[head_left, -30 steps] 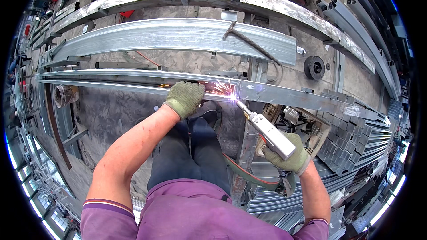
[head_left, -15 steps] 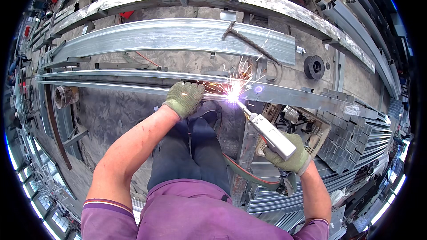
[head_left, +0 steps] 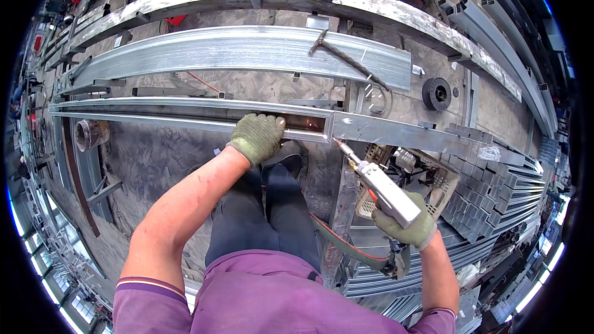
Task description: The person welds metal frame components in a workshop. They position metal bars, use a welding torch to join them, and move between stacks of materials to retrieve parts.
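Observation:
My left hand [head_left: 257, 137], in a green knit glove, is closed over the near edge of a long, open-topped steel channel [head_left: 307, 137]. A flat steel bar or tube [head_left: 396, 131] continues to the right from the channel's end. My gloved right hand [head_left: 408, 227] grips a white, box-shaped welding gun [head_left: 391, 195]. Its narrow metal nozzle points up and left, just short of the corner where the two pieces meet. A small reddish glow shows inside the channel near that corner. The right fingers are partly hidden beneath the gun.
A hammer [head_left: 346, 57] lies across a wide galvanized steel piece [head_left: 216, 46] beyond the channel. Right of it is a black spool [head_left: 437, 94]. A plastic crate [head_left: 447, 180] and stacked square tubes [head_left: 482, 195] lie at right; a hose [head_left: 349, 248] hangs below. A bucket [head_left: 93, 135] stands left.
The bright welding arc and its spray of sparks have gone out. My right hand and the gun have shifted slightly right and down, off the joint. My left hand holds its place.

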